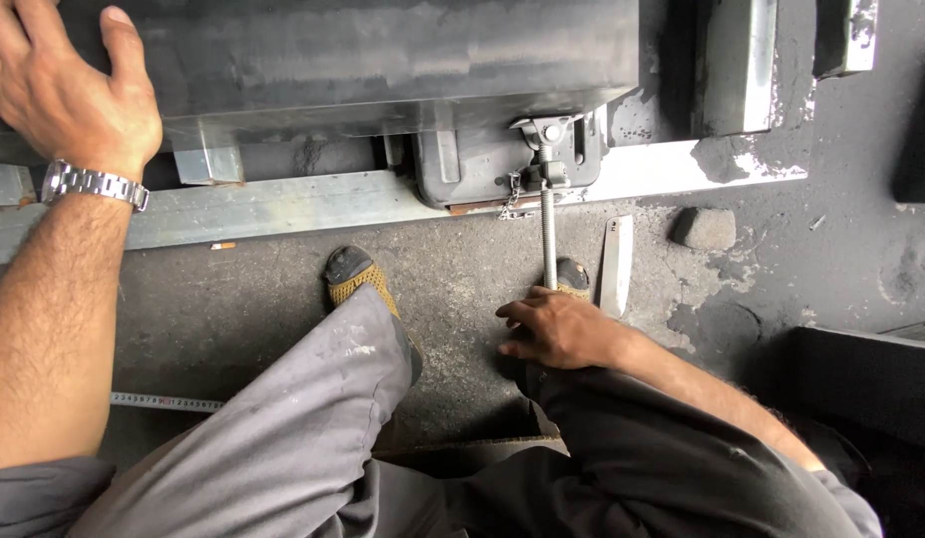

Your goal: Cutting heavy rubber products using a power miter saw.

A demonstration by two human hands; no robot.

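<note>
On a grimy dark workshop floor, the right hand grips the lower end of a threaded rod hooked to a metal latch, while the open left hand braces flat against the grey steel box.

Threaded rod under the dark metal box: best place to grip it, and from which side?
Grip the threaded rod at its lower free end, from the right, where the right hand already wraps it. The top is pinned in a bracket with a chain, leaving little room there. The left hand rests flat on the box.
</note>
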